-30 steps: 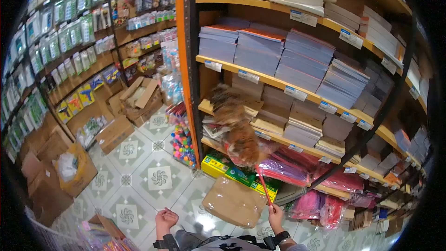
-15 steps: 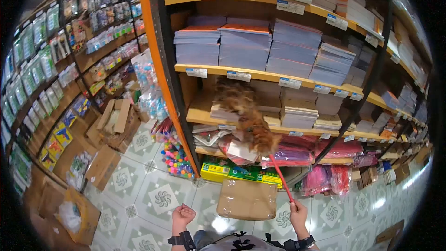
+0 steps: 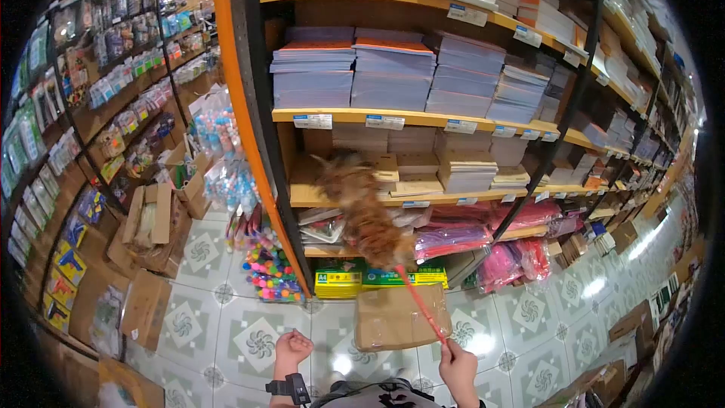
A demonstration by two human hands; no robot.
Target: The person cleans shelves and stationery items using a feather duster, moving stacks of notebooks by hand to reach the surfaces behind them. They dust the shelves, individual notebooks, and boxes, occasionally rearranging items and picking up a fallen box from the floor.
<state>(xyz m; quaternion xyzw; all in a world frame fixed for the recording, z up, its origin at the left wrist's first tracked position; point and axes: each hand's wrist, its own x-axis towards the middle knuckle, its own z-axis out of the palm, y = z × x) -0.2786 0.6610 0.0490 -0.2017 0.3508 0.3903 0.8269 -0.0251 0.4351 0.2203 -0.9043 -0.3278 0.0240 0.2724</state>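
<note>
My right hand (image 3: 458,366) grips the red handle of a feather duster (image 3: 371,219). The duster's brown, fluffy head slants up and left, over the front of the lower shelves. Its tip overlaps the shelf (image 3: 308,195) that bears stacks of pale notebooks (image 3: 467,174). Below, the feathers cover part of some packets on the shelf underneath. Low at the left, my left hand (image 3: 294,349) is curled into a loose fist above the tiled floor, with nothing in it.
A taped cardboard box (image 3: 396,325) stands on the floor before the shelves, near yellow and green A4 paper packs (image 3: 338,281). Colourful pom-pom items (image 3: 273,272) hang beside the orange post (image 3: 245,106). Open cartons (image 3: 149,215) stand at the left. Blue-edged book stacks (image 3: 393,75) fill the shelf above.
The feather duster has swept left along the shelf front, and my right hand has moved left with it. My left hand stays curled. The view has shifted slightly.
</note>
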